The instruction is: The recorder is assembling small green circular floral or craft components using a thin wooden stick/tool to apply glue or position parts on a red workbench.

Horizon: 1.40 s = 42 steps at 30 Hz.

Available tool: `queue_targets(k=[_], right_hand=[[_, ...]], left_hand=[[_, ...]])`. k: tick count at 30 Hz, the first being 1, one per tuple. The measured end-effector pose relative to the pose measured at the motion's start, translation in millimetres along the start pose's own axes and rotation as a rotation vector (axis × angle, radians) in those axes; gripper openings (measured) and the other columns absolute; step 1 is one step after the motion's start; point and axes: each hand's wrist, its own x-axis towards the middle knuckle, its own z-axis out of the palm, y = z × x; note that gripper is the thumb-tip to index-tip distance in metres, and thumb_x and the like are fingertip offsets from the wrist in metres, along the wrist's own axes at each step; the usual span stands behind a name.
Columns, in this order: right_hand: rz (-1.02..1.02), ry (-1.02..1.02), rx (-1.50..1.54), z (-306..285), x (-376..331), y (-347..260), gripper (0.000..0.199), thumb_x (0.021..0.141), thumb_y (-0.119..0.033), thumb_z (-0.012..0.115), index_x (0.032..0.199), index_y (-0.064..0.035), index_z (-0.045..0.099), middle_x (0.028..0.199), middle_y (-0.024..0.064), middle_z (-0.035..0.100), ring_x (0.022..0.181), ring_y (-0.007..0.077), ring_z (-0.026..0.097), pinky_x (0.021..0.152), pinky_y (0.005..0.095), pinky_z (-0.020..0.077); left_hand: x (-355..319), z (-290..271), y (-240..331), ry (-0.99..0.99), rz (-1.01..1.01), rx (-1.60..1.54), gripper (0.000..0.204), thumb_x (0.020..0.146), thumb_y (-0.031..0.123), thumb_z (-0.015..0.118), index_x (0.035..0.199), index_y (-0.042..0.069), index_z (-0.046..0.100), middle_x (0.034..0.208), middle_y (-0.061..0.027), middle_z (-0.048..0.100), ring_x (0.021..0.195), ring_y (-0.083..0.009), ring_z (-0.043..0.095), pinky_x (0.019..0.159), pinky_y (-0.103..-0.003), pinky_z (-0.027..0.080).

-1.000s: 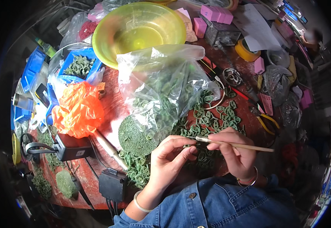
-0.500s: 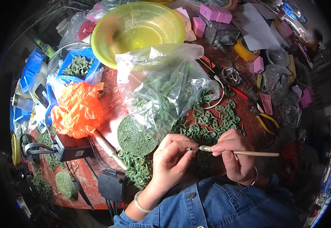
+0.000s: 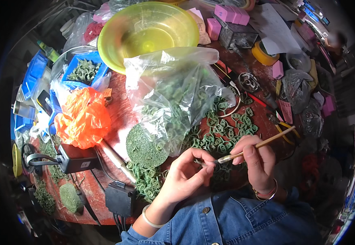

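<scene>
My right hand (image 3: 258,165) grips a slim wooden-handled tool (image 3: 275,138) with a pale metal collar and a thin tip; its handle slants up to the right. The tip reaches the fingertips of my left hand (image 3: 185,177). Thumb and fingers of that hand pinch a small dark green piece (image 3: 200,162), mostly hidden, its shape unclear. Just beyond my hands lies a spread of green ring-shaped pieces (image 3: 214,132). More loose green pieces (image 3: 148,181) are heaped beside my left wrist, next to a round, grainy green disc (image 3: 144,147).
A clear plastic bag (image 3: 165,94) of green pieces lies ahead, before a yellow basin (image 3: 177,32). An orange bag (image 3: 83,118) and a blue tray (image 3: 98,69) stand left. Pliers (image 3: 281,124) and yellow tape (image 3: 263,55) lie right. A black box (image 3: 120,199) with cables sits near left.
The tool's handle end has swung upward, from nearly level to slanting. My right hand has turned with it, and my left fingers have opened slightly around the small piece.
</scene>
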Motion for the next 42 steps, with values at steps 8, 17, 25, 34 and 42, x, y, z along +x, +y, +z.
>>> queue_targets(k=[8, 17, 25, 34, 42], right_hand=[[0.105, 0.069, 0.18, -0.4, -3.9, 9.9, 0.026, 0.103, -0.016, 0.043, 0.097, 0.0015, 0.061, 0.086, 0.0079, 0.064, 0.065, 0.0089, 0.06, 0.061, 0.0205, 0.0484], [-0.33, -0.235, -0.677, 13.9, 29.8, 37.1, 0.022, 0.083, 0.003, 0.062, 0.103, -0.0017, 0.058, 0.092, 0.0122, 0.062, 0.081, 0.0297, 0.06, 0.075, 0.0381, 0.0499], [-0.2, -0.239, -0.621, 13.4, 26.0, 36.2, 0.029, 0.076, 0.002, 0.065, 0.103, -0.0017, 0.056, 0.096, 0.0135, 0.06, 0.093, 0.0312, 0.057, 0.084, 0.041, 0.0467], [-0.313, -0.203, -0.641, 33.0, 30.3, 27.9, 0.024, 0.078, 0.002, 0.065, 0.101, -0.0036, 0.06, 0.088, 0.0131, 0.062, 0.087, 0.0314, 0.062, 0.078, 0.0403, 0.0495], [0.029, -0.062, -0.414, 22.3, 7.4, -14.5, 0.016, 0.08, 0.009, 0.06, 0.093, -0.0017, 0.059, 0.085, 0.0093, 0.061, 0.078, 0.0187, 0.061, 0.071, 0.0287, 0.0469]], left_hand=[[-2.0, -9.8, -5.8, 0.156, 0.071, 0.151, 0.001, 0.091, 0.001, 0.059, 0.091, 0.001, 0.059, 0.072, 0.0003, 0.055, 0.051, -0.0019, 0.042, 0.043, -0.018, 0.029], [3.1, -8.4, -7.9, 0.27, -0.057, -0.003, 0.015, 0.095, 0.012, 0.063, 0.086, 0.008, 0.051, 0.065, 0.003, 0.047, 0.049, -0.0023, 0.037, 0.043, -0.018, 0.025], [7.1, -7.7, -6.3, 0.262, -0.043, -0.011, 0.015, 0.093, 0.01, 0.064, 0.095, 0.007, 0.05, 0.07, 0.0003, 0.054, 0.051, -0.0053, 0.044, 0.044, -0.019, 0.033], [-2.7, -9.8, -3.2, 0.34, -0.038, 0.058, 0.01, 0.091, 0.008, 0.066, 0.093, 0.008, 0.055, 0.077, -0.0006, 0.06, 0.062, -0.0072, 0.054, 0.053, -0.021, 0.043], [9.3, -12.0, -25.7, 0.072, 0.133, 0.018, 0.012, 0.093, 0.011, 0.063, 0.098, 0.008, 0.052, 0.086, 0.0038, 0.056, 0.071, -0.002, 0.054, 0.059, -0.018, 0.044]])
